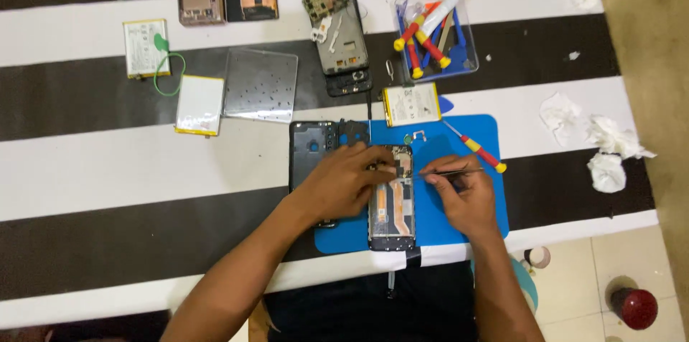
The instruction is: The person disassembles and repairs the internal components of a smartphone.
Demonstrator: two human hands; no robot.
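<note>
An opened phone with its back off lies on a blue mat. My left hand rests on the phone's upper part, fingers pressing near the top. Thin metal tweezers are held in my right hand, with their tips pointing left into the phone's upper inside. A dark back cover lies just left of the phone, partly under my left hand. A red and yellow screwdriver lies on the mat above my right hand.
A yellow-edged battery sits above the mat. A clear tray holds several screwdrivers. More batteries, a clear plate and stripped phones lie further back. Crumpled tissues are at the right. A red round object stands on the floor.
</note>
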